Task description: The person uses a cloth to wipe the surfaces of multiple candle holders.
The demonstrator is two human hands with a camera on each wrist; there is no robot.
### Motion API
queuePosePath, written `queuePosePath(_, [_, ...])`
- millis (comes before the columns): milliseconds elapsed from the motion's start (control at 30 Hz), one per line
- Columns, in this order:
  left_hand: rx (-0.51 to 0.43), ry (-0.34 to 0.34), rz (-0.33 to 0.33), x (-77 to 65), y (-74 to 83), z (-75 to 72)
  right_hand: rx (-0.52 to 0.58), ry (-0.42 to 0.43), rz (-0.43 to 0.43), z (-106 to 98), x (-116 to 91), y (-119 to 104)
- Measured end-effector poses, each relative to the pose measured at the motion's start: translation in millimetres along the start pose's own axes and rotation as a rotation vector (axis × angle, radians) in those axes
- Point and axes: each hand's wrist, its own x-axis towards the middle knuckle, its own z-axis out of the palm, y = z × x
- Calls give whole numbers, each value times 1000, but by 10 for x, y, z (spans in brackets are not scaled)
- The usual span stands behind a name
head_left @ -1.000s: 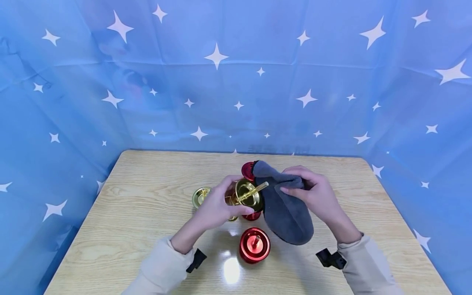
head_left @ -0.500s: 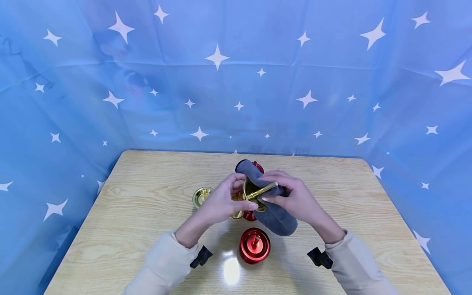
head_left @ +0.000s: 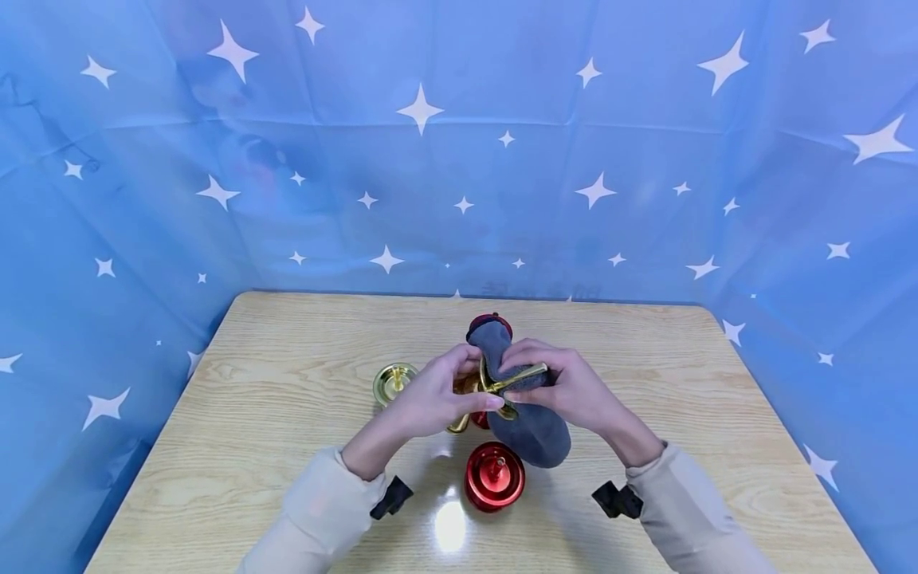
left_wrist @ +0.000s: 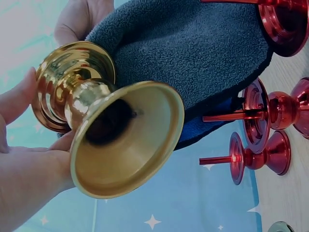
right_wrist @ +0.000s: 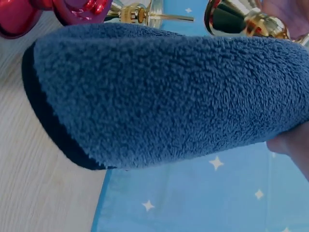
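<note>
My left hand (head_left: 430, 395) grips a shiny gold candlestick (left_wrist: 91, 101) around its cup end, holding it tilted above the table. A thin spike (head_left: 519, 377) sticks out of the cup, toward the right hand. In the left wrist view the flared hollow base faces the camera. With thumb and fingers my right hand (head_left: 566, 391) pinches a dark grey towel (right_wrist: 145, 101) against the candlestick's cup rim. The towel's loose ends hang down beside the candlestick, and its dark edging shows in the right wrist view. Folds of towel hide part of the cup.
A red candlestick (head_left: 495, 477) stands nearest the person on the wooden table (head_left: 287, 446). More red candlesticks (left_wrist: 260, 157) stand behind, partly covered by the towel and hands. One gold candlestick (head_left: 394, 384) is left of the hands. A blue star-patterned curtain (head_left: 323, 159) surrounds the table.
My right hand has moved left with the towel, from beside the gold candlestick onto its cup rim. The left hand keeps its hold, with the candlestick tilted further to the right.
</note>
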Motion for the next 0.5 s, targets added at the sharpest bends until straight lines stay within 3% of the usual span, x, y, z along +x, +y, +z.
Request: queuePosePath(500, [22, -19, -24, 13, -4, 4, 75, 4, 29, -8, -10, 14])
